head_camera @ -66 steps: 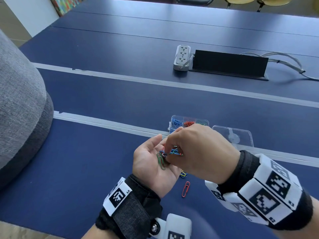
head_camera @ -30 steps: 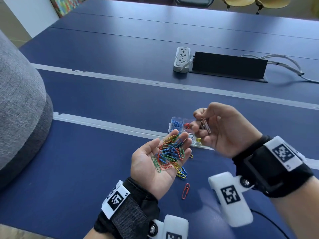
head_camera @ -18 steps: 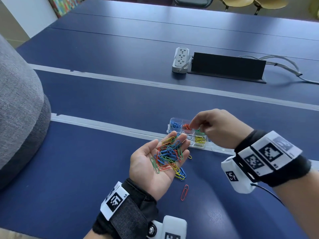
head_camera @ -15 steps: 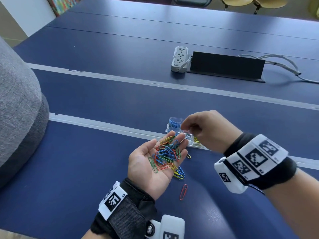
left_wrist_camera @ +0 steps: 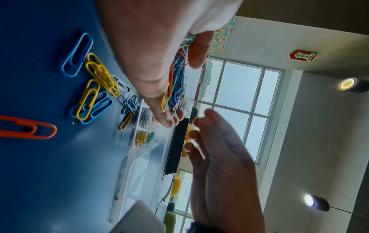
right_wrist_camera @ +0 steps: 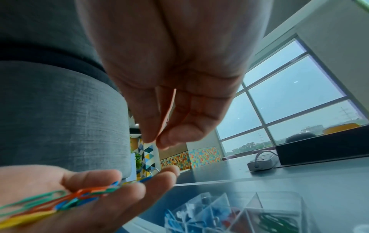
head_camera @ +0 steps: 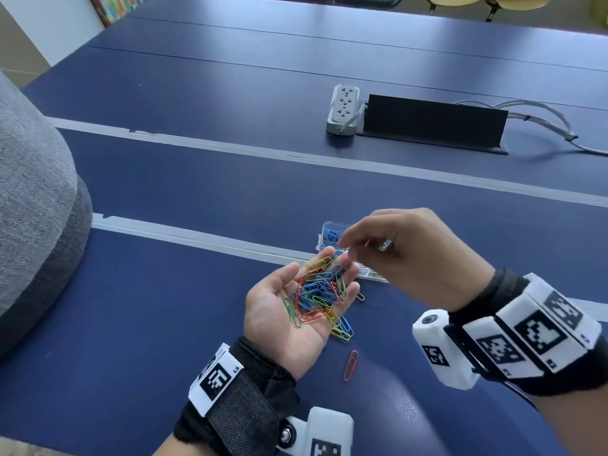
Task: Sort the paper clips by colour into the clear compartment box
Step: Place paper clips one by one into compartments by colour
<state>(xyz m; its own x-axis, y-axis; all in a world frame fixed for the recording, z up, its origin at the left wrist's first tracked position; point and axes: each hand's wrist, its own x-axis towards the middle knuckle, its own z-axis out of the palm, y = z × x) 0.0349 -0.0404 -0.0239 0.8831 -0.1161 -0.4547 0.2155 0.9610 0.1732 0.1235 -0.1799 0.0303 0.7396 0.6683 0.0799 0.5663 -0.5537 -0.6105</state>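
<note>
Our left hand cups light, slippery, tangle-prone paper clips; our right hand, fingers loosely curled and holding nothing, should pinch one clip's loop.

The left hand lay palm up, fingers relaxed (a shallow cup); the right hand hovered beside it, fingers loosely curled.

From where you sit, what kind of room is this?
Probably an office meeting room or shared workspace: a long blue table with a power strip beside a black cable box, large windows and a fire exit sign.
</note>
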